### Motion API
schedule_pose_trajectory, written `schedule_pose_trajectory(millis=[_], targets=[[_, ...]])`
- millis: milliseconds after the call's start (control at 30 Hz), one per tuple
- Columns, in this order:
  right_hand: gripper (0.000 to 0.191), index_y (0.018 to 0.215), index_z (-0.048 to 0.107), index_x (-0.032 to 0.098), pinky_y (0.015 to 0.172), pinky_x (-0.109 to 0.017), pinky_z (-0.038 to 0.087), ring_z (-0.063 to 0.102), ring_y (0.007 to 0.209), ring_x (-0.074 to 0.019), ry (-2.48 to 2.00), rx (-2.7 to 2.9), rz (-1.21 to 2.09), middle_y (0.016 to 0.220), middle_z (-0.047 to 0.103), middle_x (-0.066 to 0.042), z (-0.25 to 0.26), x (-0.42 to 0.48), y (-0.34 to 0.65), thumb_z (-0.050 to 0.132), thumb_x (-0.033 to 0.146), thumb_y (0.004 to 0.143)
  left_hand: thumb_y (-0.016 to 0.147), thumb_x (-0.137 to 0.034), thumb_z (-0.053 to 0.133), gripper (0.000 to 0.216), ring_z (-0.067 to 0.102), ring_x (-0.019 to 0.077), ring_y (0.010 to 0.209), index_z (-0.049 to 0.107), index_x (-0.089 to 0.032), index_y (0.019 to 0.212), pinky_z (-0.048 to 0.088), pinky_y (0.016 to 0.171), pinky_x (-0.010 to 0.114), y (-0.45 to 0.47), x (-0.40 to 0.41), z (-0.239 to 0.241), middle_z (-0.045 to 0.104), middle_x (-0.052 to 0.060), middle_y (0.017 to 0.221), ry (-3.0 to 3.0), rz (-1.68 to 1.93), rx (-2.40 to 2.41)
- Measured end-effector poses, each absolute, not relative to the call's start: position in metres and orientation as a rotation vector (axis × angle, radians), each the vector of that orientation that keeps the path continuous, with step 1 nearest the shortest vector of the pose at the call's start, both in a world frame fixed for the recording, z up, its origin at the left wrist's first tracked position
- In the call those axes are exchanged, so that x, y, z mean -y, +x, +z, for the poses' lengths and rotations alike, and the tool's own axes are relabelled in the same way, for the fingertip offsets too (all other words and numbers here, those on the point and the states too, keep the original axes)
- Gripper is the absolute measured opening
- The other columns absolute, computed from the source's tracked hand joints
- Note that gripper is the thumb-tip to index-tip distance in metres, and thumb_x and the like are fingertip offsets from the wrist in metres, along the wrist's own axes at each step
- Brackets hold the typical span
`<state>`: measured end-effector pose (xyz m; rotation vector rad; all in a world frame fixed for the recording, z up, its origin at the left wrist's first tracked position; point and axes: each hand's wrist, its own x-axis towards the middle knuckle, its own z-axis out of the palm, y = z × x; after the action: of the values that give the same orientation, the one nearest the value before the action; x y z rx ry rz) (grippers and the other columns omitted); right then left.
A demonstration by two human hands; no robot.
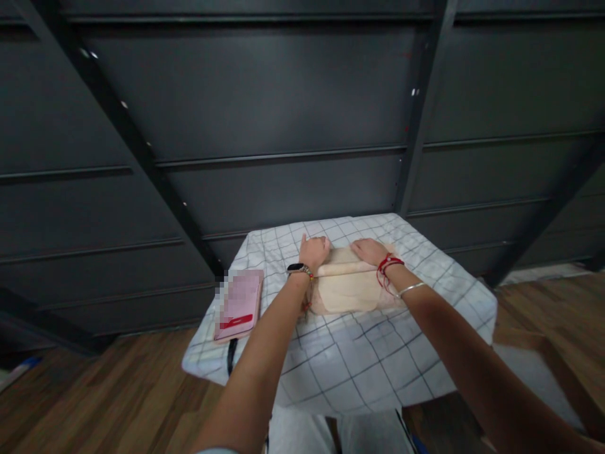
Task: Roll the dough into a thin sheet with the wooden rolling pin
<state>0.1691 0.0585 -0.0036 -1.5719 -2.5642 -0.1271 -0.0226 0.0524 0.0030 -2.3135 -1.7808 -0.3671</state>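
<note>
Cloth: lay partly folded.
Left hand: curled, eleven o'clock.
Right hand: fingers together, one o'clock.
Grip: I couldn't tell for either.

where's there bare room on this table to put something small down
The checked tablecloth is bare between the forearms, nearest the lap, and between the right forearm and the table's right edge. A narrower strip lies beyond both hands. It's crowded mid-table, with left hand and right hand at the beige material, and at left around the pink device.
</note>
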Motion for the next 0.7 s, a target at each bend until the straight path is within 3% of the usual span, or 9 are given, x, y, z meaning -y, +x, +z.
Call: schedule_pose_trajectory(millis=[300,500,700], targets=[[0.033,0.108,0.062,0.012,0.094,-0.034,0.038,0.057,0.106,-0.0191,-1.44,2.662,-0.09,0.113,0.065,-0.014,-0.007,-0.055,0.172,0.038,0.031,0.097,0.098,-0.032,0.017,0.05,0.061,0.0215,0.1,0.064,-0.013,0.098,0.029,0.101,0.043,-0.022,-0.049,0.001,0.069,0.013,0.102,-2.407,-0.302,1.819],[0.032,0.112,0.062,0.011,0.099,-0.034,0.034,0.052,0.115,-0.0211,-1.297,2.771,-0.17,0.12,0.062,-0.015,-0.016,-0.036,0.178,0.037,0.015,0.093,0.097,-0.032,0.019,0.047,0.06,0.0219,0.1,0.063,-0.015,0.098,0.032,0.098,0.041,-0.02,-0.024,0.004,0.068,0.011,0.105,-2.499,-0.275,1.709],[0.037,0.114,0.061,0.017,0.103,-0.036,0.032,0.049,0.119,-0.0211,-1.339,2.66,-0.171,0.123,0.06,-0.009,-0.021,0.008,0.181,0.028,0.023,0.097,0.095,-0.036,0.023,0.044,0.057,0.0246,0.105,0.063,-0.019,0.101,0.038,0.091,0.042,-0.015,0.018,0.001,0.064,0.009,0.115,-2.538,-0.214,1.773]])
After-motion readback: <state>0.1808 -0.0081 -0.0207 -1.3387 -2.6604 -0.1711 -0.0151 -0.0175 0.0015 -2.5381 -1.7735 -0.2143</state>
